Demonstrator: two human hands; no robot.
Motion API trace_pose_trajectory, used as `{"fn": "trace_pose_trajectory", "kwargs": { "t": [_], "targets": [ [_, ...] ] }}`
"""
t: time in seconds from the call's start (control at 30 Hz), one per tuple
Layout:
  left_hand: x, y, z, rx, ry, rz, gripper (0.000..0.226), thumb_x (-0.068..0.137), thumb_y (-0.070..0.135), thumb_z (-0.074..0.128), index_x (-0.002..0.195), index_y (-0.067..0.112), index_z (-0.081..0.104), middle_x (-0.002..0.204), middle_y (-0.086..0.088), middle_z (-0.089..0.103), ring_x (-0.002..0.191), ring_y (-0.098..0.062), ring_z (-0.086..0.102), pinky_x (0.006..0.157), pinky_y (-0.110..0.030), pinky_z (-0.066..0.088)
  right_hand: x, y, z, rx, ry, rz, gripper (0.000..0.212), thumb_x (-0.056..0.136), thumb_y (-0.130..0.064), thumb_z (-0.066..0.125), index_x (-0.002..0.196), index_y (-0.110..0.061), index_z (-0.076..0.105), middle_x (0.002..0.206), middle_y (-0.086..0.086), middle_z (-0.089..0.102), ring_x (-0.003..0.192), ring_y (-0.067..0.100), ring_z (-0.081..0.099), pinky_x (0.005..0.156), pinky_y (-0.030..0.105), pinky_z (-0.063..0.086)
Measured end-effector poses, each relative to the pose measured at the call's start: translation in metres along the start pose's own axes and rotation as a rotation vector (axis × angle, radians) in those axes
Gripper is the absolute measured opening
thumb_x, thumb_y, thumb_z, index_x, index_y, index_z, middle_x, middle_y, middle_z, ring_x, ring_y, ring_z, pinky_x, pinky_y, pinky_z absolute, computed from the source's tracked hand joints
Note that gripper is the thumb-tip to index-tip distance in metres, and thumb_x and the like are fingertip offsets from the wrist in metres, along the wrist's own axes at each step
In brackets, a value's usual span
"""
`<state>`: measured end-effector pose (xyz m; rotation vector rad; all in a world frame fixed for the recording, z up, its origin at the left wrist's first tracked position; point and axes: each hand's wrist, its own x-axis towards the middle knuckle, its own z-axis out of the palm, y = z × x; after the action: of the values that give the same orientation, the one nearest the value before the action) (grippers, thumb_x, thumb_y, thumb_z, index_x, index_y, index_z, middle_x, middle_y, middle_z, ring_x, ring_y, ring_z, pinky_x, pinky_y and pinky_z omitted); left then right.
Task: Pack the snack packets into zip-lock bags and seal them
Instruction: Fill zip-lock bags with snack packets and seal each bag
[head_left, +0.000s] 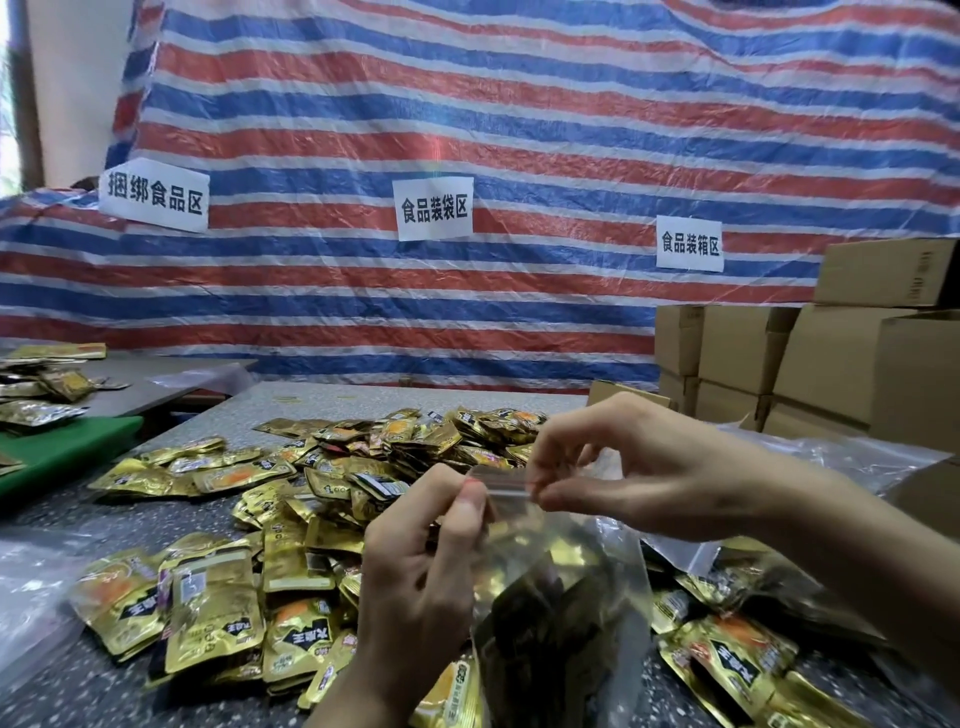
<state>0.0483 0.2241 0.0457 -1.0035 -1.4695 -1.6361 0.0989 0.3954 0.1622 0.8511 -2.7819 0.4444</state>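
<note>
The zip-lock bag (566, 587) hangs upright above the bench (322, 402), low and just right of centre in the view, and gold snack packets show through its clear wall. Its zip strip (501, 482) runs across the top between the two hands. The left hand (421, 566), at 9 o'clock of the bag, pinches the strip's left end between thumb and forefinger. The right hand (649, 467), at 1 o'clock, pinches the right end the same way, its other fingers curled above. I cannot tell whether the strip is pressed closed along its length.

Loose snack packets (332, 467) lie heaped on the bench from 8 round to 12 o'clock of the bag, with more at 4 o'clock. Crumpled clear plastic (857, 457) lies at 2 o'clock, and stacked cardboard boxes (810, 358) stand beyond it. A green board (62, 447) sits at 10 o'clock. A red, white and blue striped tarp (467, 130) with white paper labels (434, 208) hangs at 12 o'clock.
</note>
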Motion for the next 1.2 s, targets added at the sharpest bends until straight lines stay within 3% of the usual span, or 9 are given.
{"fn": "trace_pose_trajectory", "kwargs": {
  "t": [0.13, 0.3, 0.47, 0.57, 0.87, 1.07, 1.13, 1.2],
  "targets": [
    [0.000, -0.004, 0.000, 0.026, 0.036, -0.024, 0.030, 0.097, 0.033, 0.044, 0.072, 0.021, 0.056, 0.066, 0.001, 0.056, 0.058, -0.014, 0.053, 0.052, -0.027, 0.043, -0.007, 0.004, -0.005, 0.008, 0.015, 0.019, 0.004, 0.093, -0.028, 0.068, 0.090, -0.028, 0.070, 0.082, -0.016, 0.066, 0.079, 0.004, 0.060, 0.079, 0.025, 0.048],
    [0.003, -0.008, -0.005, 0.014, 0.092, -0.021, 0.029, 0.095, 0.032, 0.046, 0.071, 0.019, 0.057, 0.064, -0.004, 0.055, 0.056, -0.015, 0.053, 0.051, -0.022, 0.042, -0.016, 0.015, -0.009, 0.007, 0.021, 0.061, 0.011, 0.094, -0.031, 0.066, 0.094, -0.022, 0.072, 0.083, -0.017, 0.066, 0.081, 0.006, 0.060, 0.082, 0.036, 0.050],
    [0.005, -0.010, -0.006, 0.016, 0.112, -0.016, 0.028, 0.093, 0.032, 0.047, 0.073, 0.018, 0.060, 0.063, 0.000, 0.057, 0.056, -0.019, 0.053, 0.051, -0.032, 0.042, -0.028, 0.025, -0.010, 0.044, 0.025, 0.128, 0.010, 0.094, -0.034, 0.065, 0.096, -0.027, 0.072, 0.092, -0.018, 0.069, 0.089, 0.005, 0.062, 0.085, 0.035, 0.052],
    [0.006, -0.012, -0.007, 0.008, 0.126, -0.024, 0.028, 0.093, 0.032, 0.047, 0.073, 0.018, 0.061, 0.063, 0.000, 0.057, 0.056, -0.017, 0.054, 0.052, -0.029, 0.043, -0.033, 0.029, -0.012, 0.092, 0.049, 0.141, 0.009, 0.093, -0.032, 0.066, 0.094, -0.026, 0.073, 0.092, -0.015, 0.071, 0.088, 0.007, 0.064, 0.084, 0.032, 0.052],
    [0.006, -0.009, -0.007, -0.015, 0.140, -0.022, 0.030, 0.092, 0.030, 0.048, 0.069, 0.014, 0.060, 0.059, -0.003, 0.055, 0.055, -0.012, 0.053, 0.054, -0.015, 0.041, -0.044, 0.040, -0.007, 0.278, 0.132, 0.143, 0.007, 0.085, -0.038, 0.069, 0.079, -0.041, 0.071, 0.080, -0.006, 0.068, 0.072, 0.011, 0.057, 0.075, 0.043, 0.052],
    [0.007, -0.009, -0.009, -0.010, 0.164, -0.057, 0.032, 0.092, 0.024, 0.052, 0.064, 0.010, 0.060, 0.060, -0.006, 0.057, 0.056, -0.020, 0.054, 0.053, -0.033, 0.043, -0.054, 0.045, -0.008, 0.372, 0.156, 0.163, 0.004, 0.085, -0.028, 0.071, 0.084, -0.027, 0.075, 0.087, 0.006, 0.070, 0.081, 0.017, 0.061, 0.076, 0.043, 0.052],
    [0.007, -0.007, -0.010, -0.012, 0.156, -0.055, 0.034, 0.091, 0.028, 0.052, 0.065, 0.007, 0.060, 0.060, -0.007, 0.056, 0.056, -0.020, 0.053, 0.054, -0.033, 0.042, -0.056, 0.046, -0.008, 0.387, 0.164, 0.172, 0.005, 0.083, -0.028, 0.072, 0.084, -0.024, 0.075, 0.088, 0.007, 0.071, 0.082, 0.017, 0.063, 0.077, 0.039, 0.053],
    [0.007, -0.005, -0.009, -0.012, 0.153, -0.060, 0.038, 0.089, 0.035, 0.048, 0.066, 0.006, 0.059, 0.061, -0.009, 0.055, 0.057, -0.021, 0.052, 0.055, -0.032, 0.041, -0.056, 0.047, -0.009, 0.379, 0.180, 0.176, 0.008, 0.081, -0.029, 0.073, 0.082, -0.021, 0.075, 0.088, 0.011, 0.071, 0.083, 0.028, 0.063, 0.078, 0.045, 0.053]
  ]
}}
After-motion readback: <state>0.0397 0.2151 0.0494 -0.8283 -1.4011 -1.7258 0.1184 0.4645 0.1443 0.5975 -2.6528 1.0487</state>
